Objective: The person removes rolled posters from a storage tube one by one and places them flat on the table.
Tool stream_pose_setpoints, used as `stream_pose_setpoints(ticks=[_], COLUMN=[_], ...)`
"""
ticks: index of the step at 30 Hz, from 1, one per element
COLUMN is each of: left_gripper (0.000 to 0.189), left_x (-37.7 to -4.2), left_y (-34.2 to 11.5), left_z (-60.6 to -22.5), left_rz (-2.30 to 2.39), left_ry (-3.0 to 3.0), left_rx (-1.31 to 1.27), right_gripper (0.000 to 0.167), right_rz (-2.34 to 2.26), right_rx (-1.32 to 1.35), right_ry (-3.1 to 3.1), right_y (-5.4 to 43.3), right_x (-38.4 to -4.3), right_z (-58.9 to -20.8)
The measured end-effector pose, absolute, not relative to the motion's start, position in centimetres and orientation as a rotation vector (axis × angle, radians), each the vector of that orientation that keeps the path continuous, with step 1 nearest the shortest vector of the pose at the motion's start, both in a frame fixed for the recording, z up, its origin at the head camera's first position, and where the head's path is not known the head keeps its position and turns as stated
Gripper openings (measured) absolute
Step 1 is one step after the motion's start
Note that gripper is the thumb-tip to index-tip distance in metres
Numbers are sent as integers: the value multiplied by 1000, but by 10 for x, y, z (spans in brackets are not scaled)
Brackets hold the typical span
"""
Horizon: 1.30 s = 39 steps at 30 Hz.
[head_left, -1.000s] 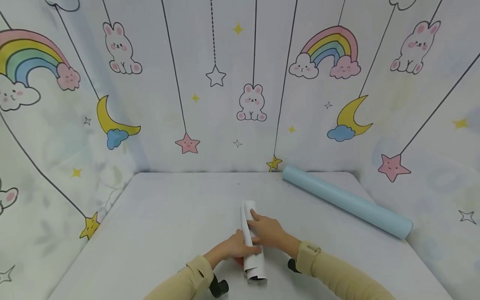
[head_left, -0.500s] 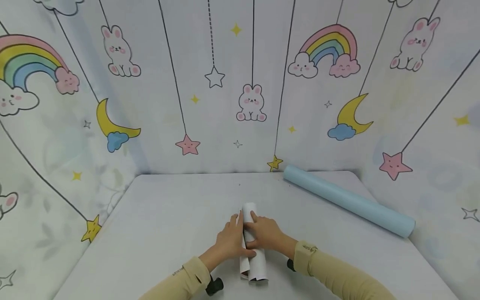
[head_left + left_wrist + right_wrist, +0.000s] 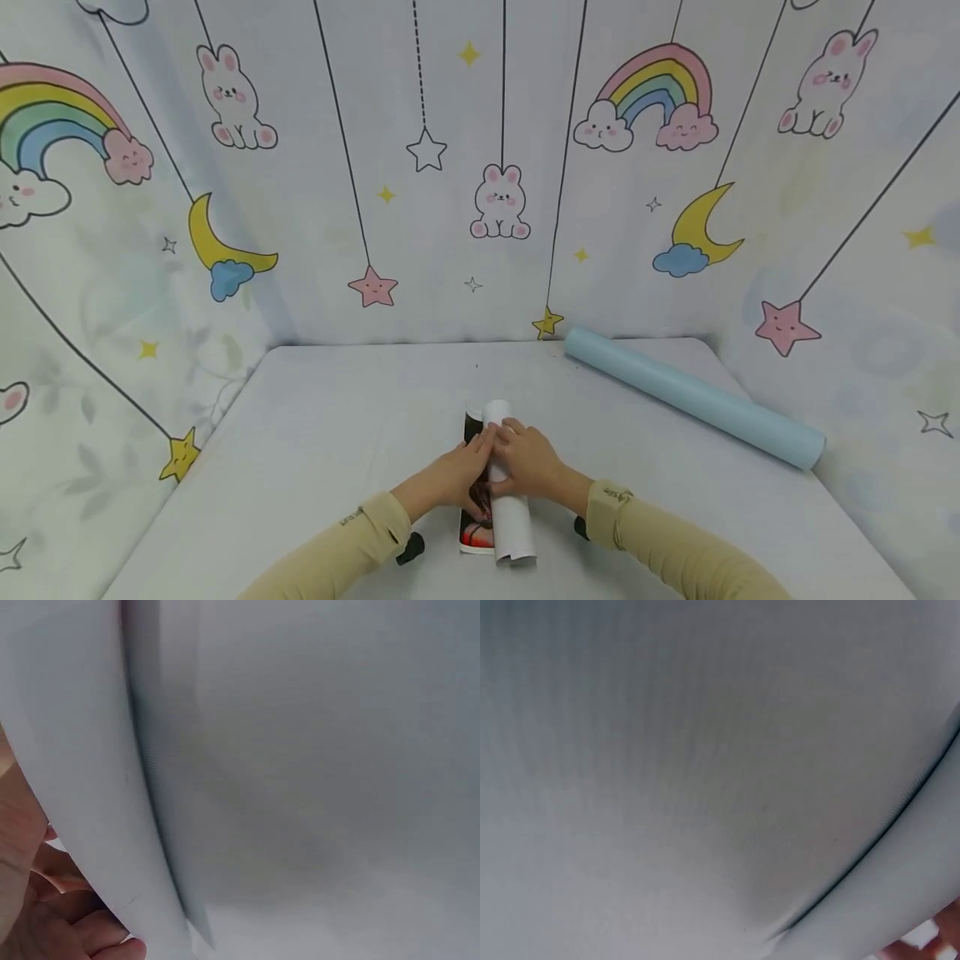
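Note:
A white paper roll (image 3: 513, 529) lies lengthwise in front of the person in the head view. Along its left side a strip of printed picture (image 3: 476, 535), dark with red at the near end, shows from inside the sheet. The left hand (image 3: 448, 479) spans this strip, thumb low on it and fingertips up against the roll, holding the sheet. From the right, the right hand (image 3: 528, 460) grips the roll, its thumb toward the near half. In the left wrist view, bent fingers (image 3: 82, 930) show beside the pale paper; the right wrist view catches only bits of fingers at the lower right.
A long light-blue roll (image 3: 693, 400) lies slantwise at the right rear of the white table (image 3: 337, 417). Behind and on both sides hangs a white backdrop (image 3: 435, 308) printed with rabbits, stars, moons and rainbows. Each wrist carries a small black camera (image 3: 411, 548).
The sheet's left edge has come away from the roll, and the printed side now shows. The left hand has shifted onto that strip, its fingers moving up beside the roll. The right hand keeps its grip.

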<state>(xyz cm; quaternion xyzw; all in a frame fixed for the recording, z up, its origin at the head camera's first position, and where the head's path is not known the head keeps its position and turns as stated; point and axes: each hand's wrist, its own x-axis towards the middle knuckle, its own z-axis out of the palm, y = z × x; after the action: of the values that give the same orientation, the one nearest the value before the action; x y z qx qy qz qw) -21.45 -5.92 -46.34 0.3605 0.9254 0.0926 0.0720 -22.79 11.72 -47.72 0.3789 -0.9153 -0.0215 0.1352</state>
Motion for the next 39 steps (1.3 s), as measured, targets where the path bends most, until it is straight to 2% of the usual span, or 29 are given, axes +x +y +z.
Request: stream_pose_setpoints(ticks=[4, 6, 16, 18, 25, 30, 39], left_gripper=[119, 115, 104, 103, 101, 101, 103], left_x=[-218, -219, -221, -221, -223, -223, -226], left_y=[-67, -70, -69, -66, -59, -63, -72], left_z=[-471, -474, -478, -476, -467, -467, -471], left_rz=[334, 379, 222, 161, -3, 33, 69], left_ry=[2743, 2717, 2730, 2742, 2771, 2768, 2783], left_rx=[956, 918, 925, 917, 846, 831, 916], right_gripper=[38, 29, 24, 27, 67, 69, 70], right_rz=[-2, 36, 70, -2, -318, -359, -376], right_rx=[1238, 1298, 1358, 1305, 1094, 1020, 1046], right_ry=[-2664, -2685, -2795, -2818, -2893, -2960, -2982], right_y=[119, 119, 117, 115, 113, 116, 119], right_x=[-229, -229, -231, -232, -238, -240, -245], right_z=[-477, -478, -474, -473, -470, -465, -467])
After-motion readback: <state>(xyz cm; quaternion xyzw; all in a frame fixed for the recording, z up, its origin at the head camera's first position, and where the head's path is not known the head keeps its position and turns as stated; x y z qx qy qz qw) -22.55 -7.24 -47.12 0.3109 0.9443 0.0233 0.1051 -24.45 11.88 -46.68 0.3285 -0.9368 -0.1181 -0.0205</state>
